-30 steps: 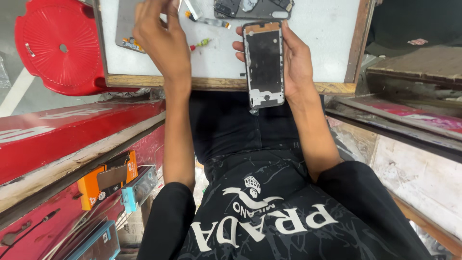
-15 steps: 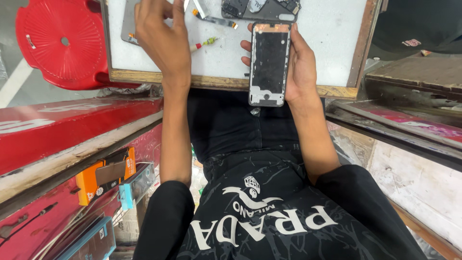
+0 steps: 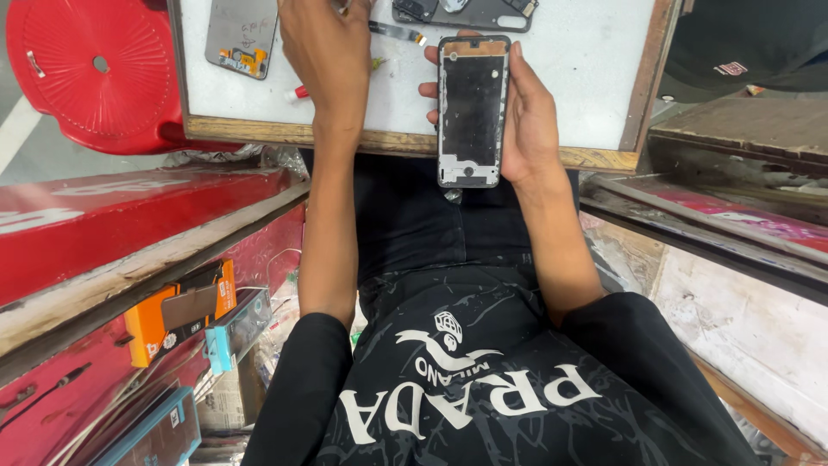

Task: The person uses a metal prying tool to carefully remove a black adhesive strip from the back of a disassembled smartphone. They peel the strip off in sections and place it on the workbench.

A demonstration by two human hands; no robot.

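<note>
Orange box on left shelf, right hand gripping phone frame

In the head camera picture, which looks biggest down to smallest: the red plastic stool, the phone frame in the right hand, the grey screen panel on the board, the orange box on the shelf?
1. red plastic stool
2. phone frame, though held nearer the camera
3. grey screen panel and orange box: look alike, not ranked

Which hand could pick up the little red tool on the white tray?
Probably the left hand: it is beside the red tool on the tray. The right hand is busy holding the phone frame.
</note>
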